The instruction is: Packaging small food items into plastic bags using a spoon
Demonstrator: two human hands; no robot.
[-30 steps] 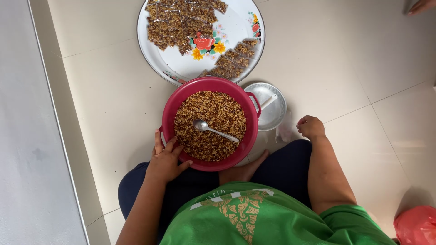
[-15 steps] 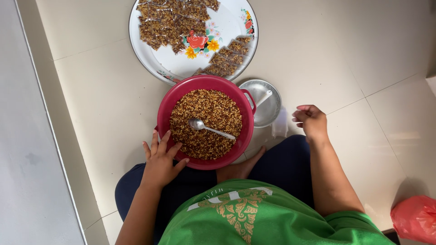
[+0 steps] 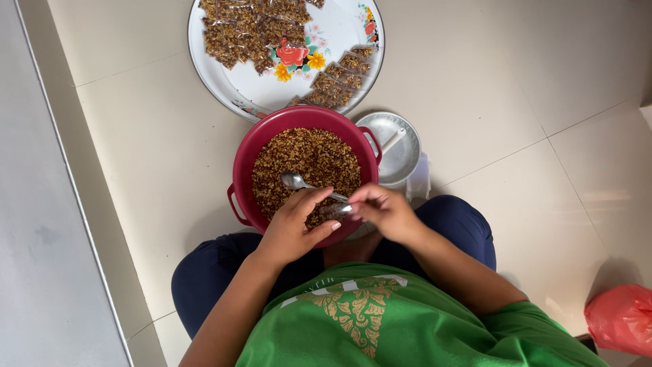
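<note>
A red two-handled bowl [image 3: 244, 160] full of brown grain mix sits on the floor between my knees, with a metal spoon [image 3: 295, 181] lying in it. Both hands meet over the bowl's near rim. My left hand [image 3: 293, 230] curls its fingers over the spoon's handle, and my right hand [image 3: 384, 212] pinches at the handle's end. Between the fingertips of both hands is what looks like a small clear pouch [image 3: 337, 210], which is hard to make out.
Beyond the bowl lies a round white flower-printed tray [image 3: 343, 27] with several small packets of brown mix [image 3: 248, 30]. A metal bowl [image 3: 394, 146] with a white handle in it stands right of the red bowl. A red plastic bag [image 3: 621, 319] lies at bottom right.
Both hands have come in from the sides to meet over the near rim of the red bowl. The left left the bowl's edge and the right left the floor. The spoon stays put.
</note>
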